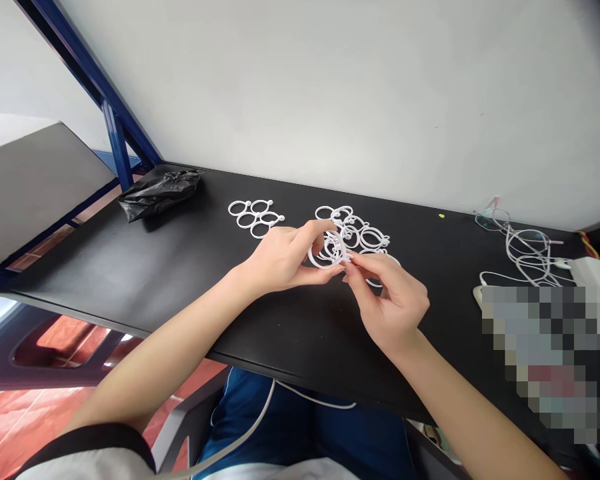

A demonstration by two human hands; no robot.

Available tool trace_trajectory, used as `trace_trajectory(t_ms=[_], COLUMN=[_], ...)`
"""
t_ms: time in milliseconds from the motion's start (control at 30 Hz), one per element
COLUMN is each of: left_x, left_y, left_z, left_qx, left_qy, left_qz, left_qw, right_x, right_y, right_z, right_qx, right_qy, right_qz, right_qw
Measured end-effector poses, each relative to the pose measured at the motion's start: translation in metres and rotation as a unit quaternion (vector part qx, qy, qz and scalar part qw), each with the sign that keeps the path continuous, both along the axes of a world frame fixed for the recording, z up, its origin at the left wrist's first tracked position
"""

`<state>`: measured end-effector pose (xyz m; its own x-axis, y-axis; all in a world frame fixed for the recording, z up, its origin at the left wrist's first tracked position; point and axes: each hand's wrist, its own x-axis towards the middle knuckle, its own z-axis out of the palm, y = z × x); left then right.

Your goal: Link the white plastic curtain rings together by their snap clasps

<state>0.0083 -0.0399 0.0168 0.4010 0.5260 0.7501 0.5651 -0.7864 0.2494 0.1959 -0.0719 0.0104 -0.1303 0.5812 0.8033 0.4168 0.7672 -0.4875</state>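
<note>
Here's the white ring (316, 264), held up just above the desk, near the middle of the view, and both hands are on it. The left hand (283, 260) grasps it, thumb along the lower edge and fingers curled over the top. The right hand (393, 293) meets it at the lower right, thumb and fingertip pinched together at the edge; exactly what sits between those tips is too small to tell.

Right behind, a loose pile of rings (375, 238) overlaps on the black desk (155, 273), partly hidden by the hands. Over to the left, a smaller group of rings (254, 215) lies flat, small eyelets showing. Farther left sits a crumpled black plastic bag (163, 193). Out on the right, glasses (493, 220) lie near the wall (330, 100), beside a tangled white cable (530, 257).
</note>
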Motion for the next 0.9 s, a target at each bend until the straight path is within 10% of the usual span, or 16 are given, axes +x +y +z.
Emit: trace_trajectory(t_ms=[900], left_x=[-0.0001], left_y=[-0.0014], left_z=[0.0025], left_qx=[-0.052], left_qy=[0.015], left_qz=[-0.045], left_qw=[0.998], right_x=[0.0002], right_y=[0.0020], right_z=[-0.0007], right_qx=[-0.006], right_qy=[0.011], right_qz=[0.011], right_qw=[1.000])
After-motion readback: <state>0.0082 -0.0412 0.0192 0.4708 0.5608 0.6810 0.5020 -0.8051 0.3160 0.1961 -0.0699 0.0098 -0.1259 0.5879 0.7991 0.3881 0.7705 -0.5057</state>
